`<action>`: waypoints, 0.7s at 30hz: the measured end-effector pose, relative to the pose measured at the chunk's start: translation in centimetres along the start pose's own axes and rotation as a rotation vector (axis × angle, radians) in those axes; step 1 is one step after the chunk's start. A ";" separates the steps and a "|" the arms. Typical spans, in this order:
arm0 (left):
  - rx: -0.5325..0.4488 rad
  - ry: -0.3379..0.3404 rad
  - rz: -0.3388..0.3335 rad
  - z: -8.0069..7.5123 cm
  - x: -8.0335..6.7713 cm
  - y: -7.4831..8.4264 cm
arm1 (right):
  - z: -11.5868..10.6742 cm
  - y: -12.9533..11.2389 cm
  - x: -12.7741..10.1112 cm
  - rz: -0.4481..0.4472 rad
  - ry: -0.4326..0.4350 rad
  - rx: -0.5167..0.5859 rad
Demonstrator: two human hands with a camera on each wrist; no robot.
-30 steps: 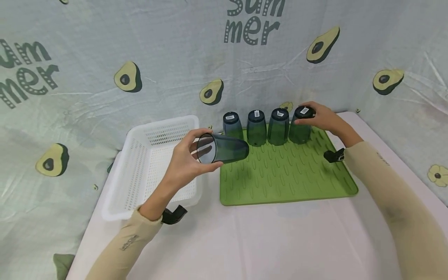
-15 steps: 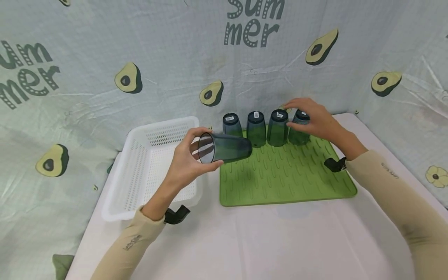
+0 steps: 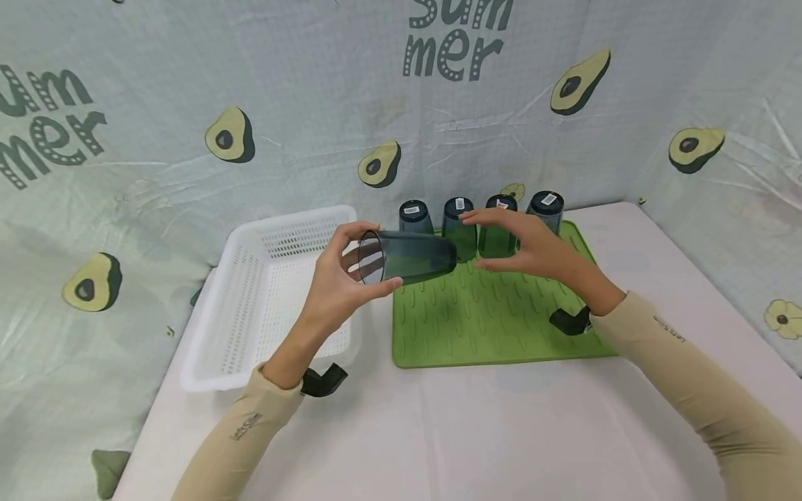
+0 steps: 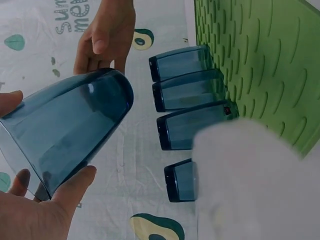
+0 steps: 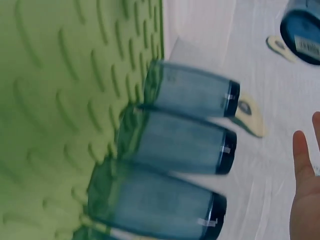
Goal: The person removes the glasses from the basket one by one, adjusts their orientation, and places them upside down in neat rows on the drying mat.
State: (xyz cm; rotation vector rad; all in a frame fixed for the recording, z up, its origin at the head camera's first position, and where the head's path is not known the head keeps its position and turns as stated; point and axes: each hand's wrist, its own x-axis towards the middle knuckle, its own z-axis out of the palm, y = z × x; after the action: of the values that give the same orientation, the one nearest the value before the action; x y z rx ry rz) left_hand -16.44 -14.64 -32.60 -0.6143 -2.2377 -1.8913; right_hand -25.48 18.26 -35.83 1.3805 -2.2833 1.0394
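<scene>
"Summer" is printed on the avocado backdrop (image 3: 188,83); at frame centre the left hand (image 3: 335,289) grips a blue cup (image 3: 407,256) sideways above the white counter (image 3: 501,431), the right hand (image 3: 532,250) spread open beside it

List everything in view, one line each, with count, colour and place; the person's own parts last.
held cup: one, dark blue-grey see-through, on its side in the left hand, above the mat's left edge.
upturned cups: four, dark blue-grey, in a row along the back edge of the mat, each with a small label on its base.
mat: one, green and ridged, centre-right of the table.
basket: one, white and perforated, left of the mat.
table: one, white.
backdrop: one, pale cloth with avocado prints, behind.
left hand: grips the held cup near its rim.
right hand: fingers spread, near the held cup's base, holding nothing.
</scene>
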 end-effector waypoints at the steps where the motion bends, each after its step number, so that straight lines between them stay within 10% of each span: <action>1: -0.011 0.003 0.002 0.1 0.0 0.0 | 0.3 -0.1 0.1 0.005 -0.005 0.023; 21: -0.231 -0.018 -0.019 0.9 0.0 0.2 | 3.2 -2.0 1.3 -0.034 0.118 0.474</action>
State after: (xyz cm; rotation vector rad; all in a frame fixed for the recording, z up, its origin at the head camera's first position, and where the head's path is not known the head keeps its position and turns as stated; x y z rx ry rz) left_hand -16.25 -13.77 -32.56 -0.6459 -2.0580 -2.1809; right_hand -24.02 14.59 -36.53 1.4643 -1.9973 1.6794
